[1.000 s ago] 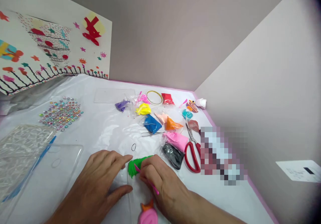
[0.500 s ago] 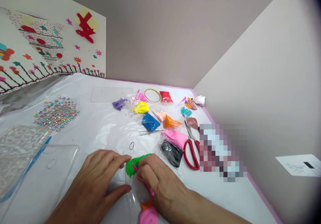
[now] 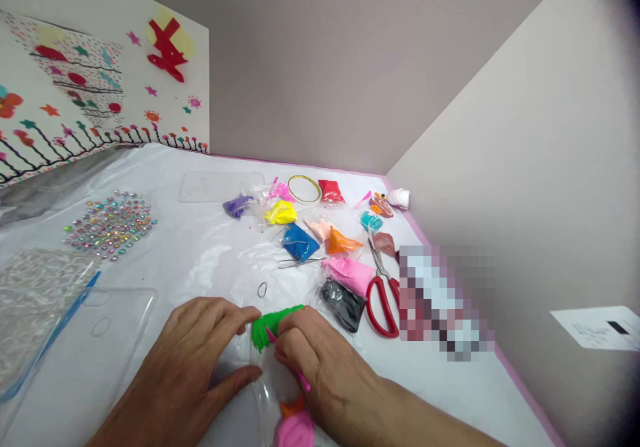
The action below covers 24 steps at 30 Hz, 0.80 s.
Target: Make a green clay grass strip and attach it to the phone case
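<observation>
A flat piece of bright green clay (image 3: 267, 325) lies on the white plastic table cover between my two hands. My right hand (image 3: 320, 367) pinches a thin pink modelling tool (image 3: 301, 377), its tip against the green clay. My left hand (image 3: 193, 363) rests flat on the cover, fingertips touching the left edge of the clay and a clear plastic sheet. A pink and orange clay figure (image 3: 295, 427) sits at the bottom edge, below my right hand.
Small bags of coloured clay lie beyond: blue (image 3: 299, 242), yellow (image 3: 281, 213), pink (image 3: 350, 273), black (image 3: 343, 303), orange (image 3: 343, 243), red (image 3: 331, 191). Red scissors (image 3: 380, 297) lie to the right. A gem sticker sheet (image 3: 110, 223) and clear phone case (image 3: 107, 327) lie left. Walls close the far and right sides.
Both hands stay at the green clay; the right hand has shifted slightly with the pink tool. The view has tilted a little.
</observation>
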Each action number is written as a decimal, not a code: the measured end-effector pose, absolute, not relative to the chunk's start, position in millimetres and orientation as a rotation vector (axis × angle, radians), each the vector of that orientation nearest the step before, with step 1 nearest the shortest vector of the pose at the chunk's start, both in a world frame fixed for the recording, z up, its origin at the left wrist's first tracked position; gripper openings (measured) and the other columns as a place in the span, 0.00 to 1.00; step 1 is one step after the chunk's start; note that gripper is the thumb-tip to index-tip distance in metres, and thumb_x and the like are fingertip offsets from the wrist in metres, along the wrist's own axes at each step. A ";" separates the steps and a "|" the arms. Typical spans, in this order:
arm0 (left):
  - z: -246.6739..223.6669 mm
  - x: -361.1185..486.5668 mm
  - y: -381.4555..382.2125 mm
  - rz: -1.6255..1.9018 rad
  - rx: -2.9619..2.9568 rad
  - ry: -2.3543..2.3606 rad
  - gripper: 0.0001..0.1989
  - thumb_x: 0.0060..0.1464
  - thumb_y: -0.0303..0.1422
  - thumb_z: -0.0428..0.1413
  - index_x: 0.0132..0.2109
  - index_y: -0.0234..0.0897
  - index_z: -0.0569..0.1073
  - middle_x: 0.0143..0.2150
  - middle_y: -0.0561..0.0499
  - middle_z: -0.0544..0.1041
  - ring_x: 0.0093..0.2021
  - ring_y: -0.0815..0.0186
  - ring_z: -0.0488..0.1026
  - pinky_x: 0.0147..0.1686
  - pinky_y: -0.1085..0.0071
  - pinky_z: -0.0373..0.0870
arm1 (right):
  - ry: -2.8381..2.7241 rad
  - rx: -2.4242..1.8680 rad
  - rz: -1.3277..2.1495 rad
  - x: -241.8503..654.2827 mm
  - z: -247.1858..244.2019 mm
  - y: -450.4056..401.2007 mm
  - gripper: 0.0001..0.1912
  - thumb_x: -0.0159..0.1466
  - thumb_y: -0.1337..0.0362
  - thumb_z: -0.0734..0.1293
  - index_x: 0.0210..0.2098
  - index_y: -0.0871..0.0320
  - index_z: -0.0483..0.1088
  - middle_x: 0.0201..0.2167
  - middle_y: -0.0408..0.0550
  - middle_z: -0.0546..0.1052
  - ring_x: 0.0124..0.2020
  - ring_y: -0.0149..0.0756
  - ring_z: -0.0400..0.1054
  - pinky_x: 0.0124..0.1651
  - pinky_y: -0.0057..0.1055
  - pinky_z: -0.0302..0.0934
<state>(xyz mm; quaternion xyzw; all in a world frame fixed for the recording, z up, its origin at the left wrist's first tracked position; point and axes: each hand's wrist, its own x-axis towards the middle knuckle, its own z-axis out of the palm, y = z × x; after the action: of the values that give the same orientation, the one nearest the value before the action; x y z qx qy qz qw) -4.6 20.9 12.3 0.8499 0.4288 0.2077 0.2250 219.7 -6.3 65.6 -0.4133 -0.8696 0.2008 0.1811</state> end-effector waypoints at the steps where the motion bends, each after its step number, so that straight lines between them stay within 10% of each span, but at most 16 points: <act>1: 12.0 -4.5 21.3 0.587 2.350 1.186 0.22 0.59 0.47 0.60 0.57 0.53 0.64 0.49 0.55 0.75 0.50 0.53 0.70 0.50 0.53 0.63 | -2.455 -1.165 0.574 220.0 66.0 -6.4 0.10 0.65 0.80 0.59 0.39 0.61 0.66 0.36 0.49 0.70 0.35 0.35 0.64 0.36 0.27 0.65; 24: 7.8 -6.6 20.4 0.664 2.365 1.211 0.23 0.57 0.51 0.59 0.56 0.51 0.67 0.47 0.54 0.74 0.48 0.55 0.70 0.47 0.57 0.65 | -2.401 -1.133 0.529 219.8 56.6 -10.0 0.10 0.65 0.79 0.57 0.39 0.60 0.64 0.34 0.47 0.67 0.32 0.34 0.59 0.34 0.27 0.60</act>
<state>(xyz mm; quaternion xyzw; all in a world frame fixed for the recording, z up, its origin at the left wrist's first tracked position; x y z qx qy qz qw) -6.6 20.4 7.8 0.8462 0.4331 0.2375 0.2001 219.8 -10.0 56.6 -0.4089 -0.8660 0.1907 0.2157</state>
